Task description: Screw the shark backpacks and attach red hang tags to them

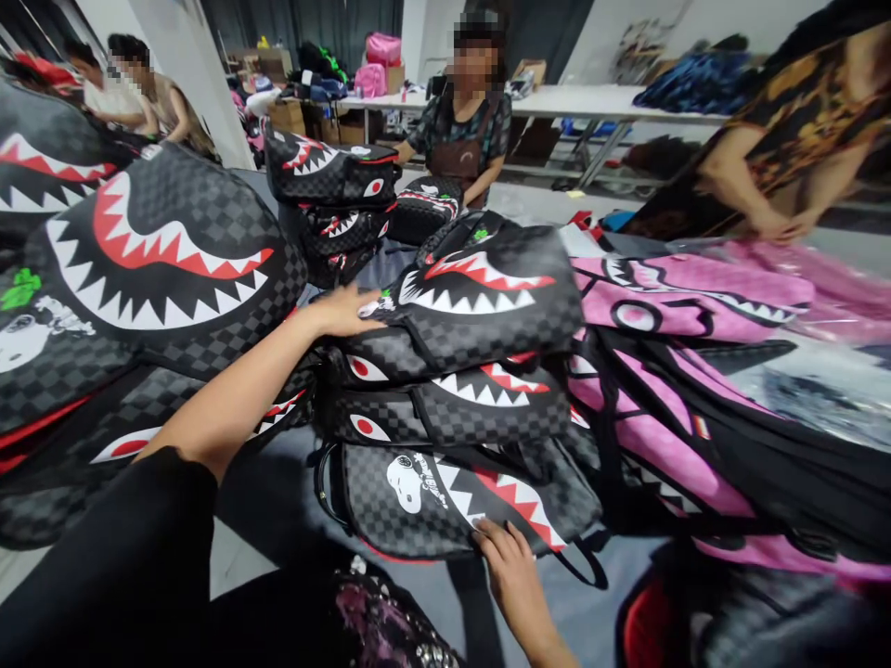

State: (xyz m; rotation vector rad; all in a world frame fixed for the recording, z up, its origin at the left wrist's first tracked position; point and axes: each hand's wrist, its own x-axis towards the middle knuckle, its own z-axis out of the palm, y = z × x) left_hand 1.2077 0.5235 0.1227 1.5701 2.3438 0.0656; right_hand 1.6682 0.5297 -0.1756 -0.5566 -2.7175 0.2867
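Note:
A pile of black-and-grey checkered backpacks with shark-mouth prints is in front of me. My left hand (344,312) reaches over to the left end of the top backpack (487,297), its fingers stretched out against the bag's surface. Under that one lies a second checkered backpack (487,408) with a red-and-white eye. Lowest and nearest is a backpack (396,520) with a white cartoon dog print and a black strap loop. My right hand (511,575) rests its spread fingertips on this bag's near edge; its thumb is hidden.
More checkered backpacks (209,204) are piled at left, and a smaller stack (334,176) stands behind. Pink shark backpacks (668,297) lie at right beside clear plastic (814,390). A co-worker (463,139) sits across the table; another person's hands (783,223) are at upper right.

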